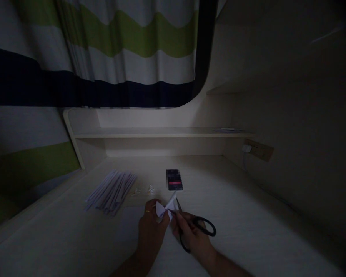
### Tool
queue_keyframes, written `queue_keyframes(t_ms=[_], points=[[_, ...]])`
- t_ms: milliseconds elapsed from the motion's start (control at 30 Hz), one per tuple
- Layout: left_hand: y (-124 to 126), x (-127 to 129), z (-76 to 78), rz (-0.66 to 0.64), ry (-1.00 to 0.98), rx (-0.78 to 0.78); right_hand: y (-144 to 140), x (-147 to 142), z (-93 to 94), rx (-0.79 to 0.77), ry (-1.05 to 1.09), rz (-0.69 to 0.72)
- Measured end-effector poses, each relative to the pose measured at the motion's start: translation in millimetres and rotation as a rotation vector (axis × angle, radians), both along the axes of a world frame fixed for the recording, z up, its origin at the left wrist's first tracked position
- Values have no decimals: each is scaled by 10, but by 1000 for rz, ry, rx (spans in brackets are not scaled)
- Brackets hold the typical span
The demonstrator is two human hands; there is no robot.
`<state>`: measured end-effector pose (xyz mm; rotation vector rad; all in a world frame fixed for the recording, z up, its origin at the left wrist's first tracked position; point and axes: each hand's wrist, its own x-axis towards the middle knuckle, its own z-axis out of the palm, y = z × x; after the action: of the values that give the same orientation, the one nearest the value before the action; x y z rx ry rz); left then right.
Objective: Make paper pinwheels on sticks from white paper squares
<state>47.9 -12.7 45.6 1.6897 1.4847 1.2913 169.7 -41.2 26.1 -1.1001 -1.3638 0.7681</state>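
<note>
My left hand (150, 227) pinches a small folded piece of white paper (162, 209) just above the desk. My right hand (192, 234) grips black-handled scissors (200, 227), whose blades point up and left and meet the paper's right edge. Both hands sit close together near the front middle of the pale desk (248, 223). The light is dim, so fine detail of the paper is hard to make out.
A pile of rolled or folded white paper strips (112, 191) lies to the left. Small paper scraps (144, 190) and a phone (173, 179) with a lit screen lie behind the hands. A shelf (161, 132), a striped curtain (118, 50) and a wall socket (258, 149) with a cable stand beyond.
</note>
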Motion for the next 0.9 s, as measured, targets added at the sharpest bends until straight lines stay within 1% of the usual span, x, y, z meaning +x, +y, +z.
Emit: queue_keyframes(t_ms=[133,200,300,367,467,600,800,900], points=[[35,-7,-21,-17,-132,-12,20,141,48,389,-420,72],[41,-6,-34,-45,-173,-12,43,203,31,543,-607,53],[40,2,-36,-62,-218,-20,85,266,-37,696,-808,-9],[34,8,-23,-55,-212,-23,106,286,-78,759,-856,-40],[14,15,11,-40,-192,-25,113,290,-94,803,-862,-75],[-13,21,44,-25,-194,-8,97,275,-53,805,-861,-61],[-2,24,20,-21,-212,-7,85,265,-42,787,-811,-76],[18,21,-2,-57,-252,-27,70,264,-41,738,-799,-56]])
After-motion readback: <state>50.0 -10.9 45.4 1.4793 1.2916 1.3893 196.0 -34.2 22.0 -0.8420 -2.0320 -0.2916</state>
